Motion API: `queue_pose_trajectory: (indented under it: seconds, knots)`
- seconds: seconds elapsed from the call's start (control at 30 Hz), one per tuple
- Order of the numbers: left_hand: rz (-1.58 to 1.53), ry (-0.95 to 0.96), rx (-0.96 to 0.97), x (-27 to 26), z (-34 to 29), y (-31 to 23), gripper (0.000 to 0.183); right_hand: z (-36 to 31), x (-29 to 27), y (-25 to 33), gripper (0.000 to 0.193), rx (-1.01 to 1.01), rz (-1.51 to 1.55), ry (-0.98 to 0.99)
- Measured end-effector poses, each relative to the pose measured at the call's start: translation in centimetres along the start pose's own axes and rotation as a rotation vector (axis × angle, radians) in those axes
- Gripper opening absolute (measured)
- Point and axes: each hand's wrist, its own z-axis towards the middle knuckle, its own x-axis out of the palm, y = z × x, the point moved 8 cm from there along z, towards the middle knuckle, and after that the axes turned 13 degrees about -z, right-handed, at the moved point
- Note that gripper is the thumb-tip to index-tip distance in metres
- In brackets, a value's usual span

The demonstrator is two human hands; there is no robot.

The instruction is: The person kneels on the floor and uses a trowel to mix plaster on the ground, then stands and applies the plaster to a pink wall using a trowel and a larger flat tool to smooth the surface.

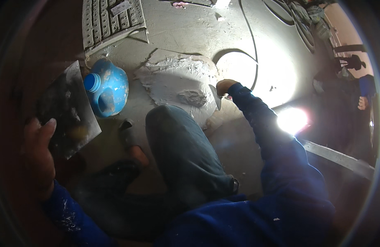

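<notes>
On the left, my left hand (41,140) grips a thin, dark, smooth metal sheet (68,109) by its lower left part, thumb on its face, holding it tilted off the floor. Further off, my right hand (227,87) is closed on a putty knife (216,97); its handle is mostly hidden in my fist. The knife's blade rests at the right edge of a spread of pale, wet plaster (173,80). A thicker lump of plaster (193,98) sits on its near right part. Beside the metal sheet stands a dirty blue plastic jug (111,88) with its mouth uncapped.
A perforated metal step (111,22) stands at the far left. A bright work lamp (293,120) shines near my right forearm. A cable (252,37) crosses the floor. At the far right, another person's hand (362,103) shows below a blue sleeve, near a long metal bar (338,156).
</notes>
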Motion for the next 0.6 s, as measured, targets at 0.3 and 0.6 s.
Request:
queue_pose_trajectory:
  seconds: [0.3,0.6]
  knots:
    - [0.035,0.03,-0.142,2.3,-1.9,2.2,0.025,4.9,1.0,9.2,0.024,-0.187,0.082,0.025]
    - [-0.117,0.042,-0.039,1.0,-1.1,0.9,0.03,4.8,-7.0,7.6,0.03,-0.022,0.338,-0.163]
